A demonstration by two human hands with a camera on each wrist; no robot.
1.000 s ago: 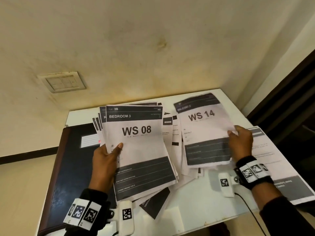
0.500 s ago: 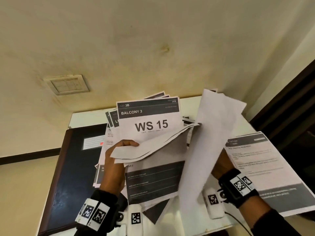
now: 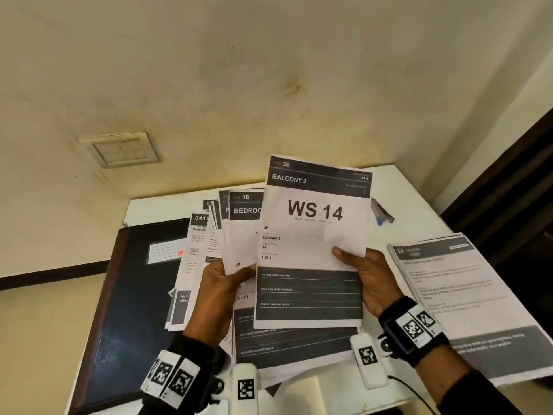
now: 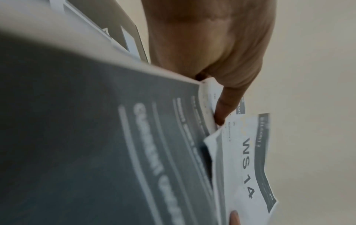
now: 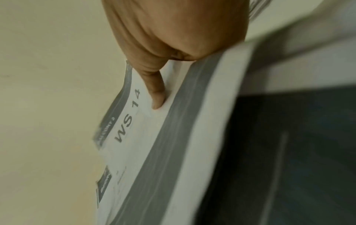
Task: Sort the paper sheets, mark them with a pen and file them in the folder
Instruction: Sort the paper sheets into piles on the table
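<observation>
- Your right hand [image 3: 371, 283] pinches the WS 14 sheet [image 3: 314, 235] at its right edge, thumb [image 3: 344, 255] flat on the printed face. The fingers behind the paper are hidden in every view.
- In the right wrist view only the thumb [image 5: 156, 91] and the heel of the hand show; the sheet's near part is a grey blur.
- Your left hand [image 3: 218, 295] grips a fanned stack of sheets [image 3: 239, 235], thumb on the front, fingers behind and out of sight.
- WS 14 overlaps the right side of that stack. Whether they touch I can't tell.
- The stack's top sheet reads "BEDROO", the rest covered by WS 14. The sheets behind it show only header strips, mostly unreadable.
- In the left wrist view the stack fills the left as blurred dark bands; a fingertip [image 4: 234, 217] is cut off at the bottom edge.
- Both hands hold the papers raised above the white table [image 3: 401, 187].
- The dark folder [image 3: 131, 310] lies closed on the table's left, partly behind the stack; its label [image 3: 164, 250] is too small to read.
- The pen [image 3: 381, 212] lies at the far right of the table, its left end behind WS 14.
- Another pile of sheets [image 3: 466, 295] sits at right, its near corner cut off by the frame, body text illegible.
</observation>
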